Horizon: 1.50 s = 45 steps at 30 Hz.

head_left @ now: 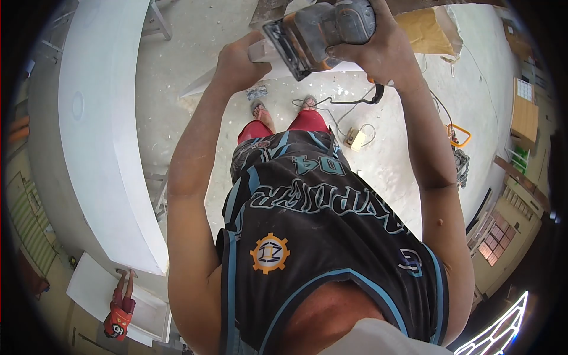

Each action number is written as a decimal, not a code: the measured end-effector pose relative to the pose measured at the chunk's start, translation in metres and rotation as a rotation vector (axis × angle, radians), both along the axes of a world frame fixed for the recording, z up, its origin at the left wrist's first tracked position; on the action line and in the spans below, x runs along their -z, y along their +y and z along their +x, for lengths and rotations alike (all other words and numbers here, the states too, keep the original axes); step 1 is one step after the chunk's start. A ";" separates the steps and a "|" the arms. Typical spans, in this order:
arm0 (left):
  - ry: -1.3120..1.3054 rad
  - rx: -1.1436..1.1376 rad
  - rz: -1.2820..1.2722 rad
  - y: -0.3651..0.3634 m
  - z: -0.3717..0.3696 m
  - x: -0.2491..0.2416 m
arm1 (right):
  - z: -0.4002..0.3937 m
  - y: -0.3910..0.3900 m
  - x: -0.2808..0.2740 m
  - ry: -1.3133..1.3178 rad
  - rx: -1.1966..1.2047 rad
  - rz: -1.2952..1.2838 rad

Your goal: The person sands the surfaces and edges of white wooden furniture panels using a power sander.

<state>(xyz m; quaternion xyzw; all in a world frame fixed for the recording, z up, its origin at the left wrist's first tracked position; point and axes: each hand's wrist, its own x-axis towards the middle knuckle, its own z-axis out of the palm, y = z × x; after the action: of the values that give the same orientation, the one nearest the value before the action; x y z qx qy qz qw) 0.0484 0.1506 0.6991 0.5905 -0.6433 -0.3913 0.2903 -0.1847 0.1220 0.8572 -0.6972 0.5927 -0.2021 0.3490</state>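
Head view: your right hand (387, 54) grips the sander (313, 36), raised beside your left hand (238, 65), which pinches a white board (258, 53); a slip could scrape your fingers, a snagged cord (377, 94) jerk the tool.

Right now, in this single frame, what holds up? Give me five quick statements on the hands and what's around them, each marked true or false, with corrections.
1. The right hand holds the tool. True.
2. The left hand is empty. False: it holds the white piece between thumb and fingers.
3. A pale box lies on the floor. True.
4. The wearer's jersey is plain white. False: it is black with blue trim and lettering.
5. Another person, dressed in red, shows at the picture's lower left. True.
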 end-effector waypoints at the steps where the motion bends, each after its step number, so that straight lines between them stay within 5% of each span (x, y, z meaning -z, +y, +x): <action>1: 0.003 0.000 -0.001 -0.002 -0.003 0.003 | 0.003 0.002 -0.004 -0.046 -0.062 -0.038; 4: 0.031 0.025 -0.163 -0.007 -0.003 0.008 | 0.004 0.004 -0.006 -0.047 -0.135 -0.080; 6: 0.015 0.007 0.003 -0.001 0.002 0.000 | 0.000 0.006 -0.002 0.005 -0.142 -0.084; 18: -0.048 0.032 0.021 0.003 0.002 -0.008 | -0.014 0.008 0.003 -0.059 -0.037 -0.001; 23: -0.035 0.049 -0.041 0.003 0.003 -0.004 | -0.031 0.010 0.017 0.096 -0.366 -0.349; 35: -0.076 0.067 -0.073 -0.002 0.005 -0.002 | -0.011 0.009 -0.012 0.105 -0.670 -0.366; 43: 0.102 0.140 -0.236 0.000 0.008 0.006 | 0.003 0.007 -0.007 -0.049 -0.528 -0.376; 45: -0.103 0.100 -0.177 -0.002 0.012 0.005 | -0.008 0.009 0.009 -0.021 -0.375 -0.366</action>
<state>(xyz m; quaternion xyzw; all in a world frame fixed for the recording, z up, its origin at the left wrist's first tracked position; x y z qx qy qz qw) 0.0604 0.1485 0.6942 0.5489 -0.7182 -0.3160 0.2881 -0.1926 0.1314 0.8478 -0.8442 0.4032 -0.2449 0.2545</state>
